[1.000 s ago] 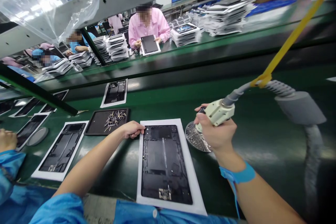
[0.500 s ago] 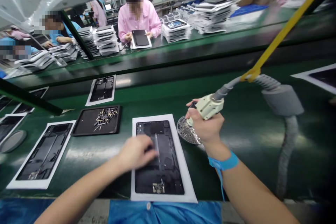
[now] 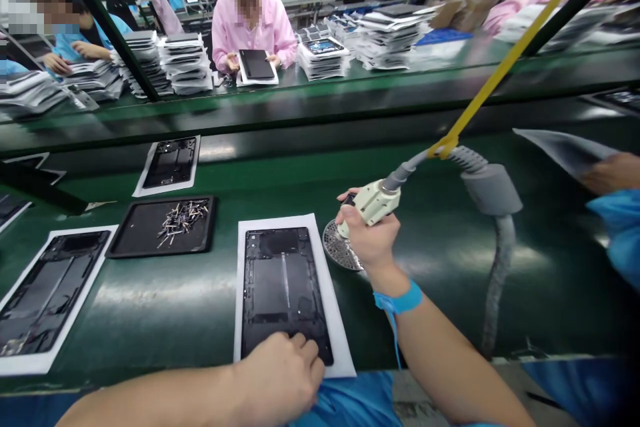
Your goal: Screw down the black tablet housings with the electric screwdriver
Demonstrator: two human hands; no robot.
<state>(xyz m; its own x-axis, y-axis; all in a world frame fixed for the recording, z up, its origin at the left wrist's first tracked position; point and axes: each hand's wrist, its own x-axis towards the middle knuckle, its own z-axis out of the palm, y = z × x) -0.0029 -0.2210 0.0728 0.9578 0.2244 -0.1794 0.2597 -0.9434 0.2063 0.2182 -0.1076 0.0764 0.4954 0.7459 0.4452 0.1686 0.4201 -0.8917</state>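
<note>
On the white sheet (image 3: 328, 293): open black tablet shell (image 3: 273, 283), near edge of the green worktop (image 3: 165, 320).
Left hand (image 3: 283, 373): over the shell's near end, fingers curled; cannot tell whether its grip is closed.
Right hand (image 3: 373, 237): grip clamped around the cream tool (image 3: 376, 203), by the perforated disc (image 3: 334, 245).
Black tray (image 3: 137, 230): left, small parts (image 3: 185, 217) inside.

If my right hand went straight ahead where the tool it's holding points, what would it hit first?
Probably the perforated round plate, right by the nose of the pale tool in your right hand; I can't tell whether they already touch.
</note>
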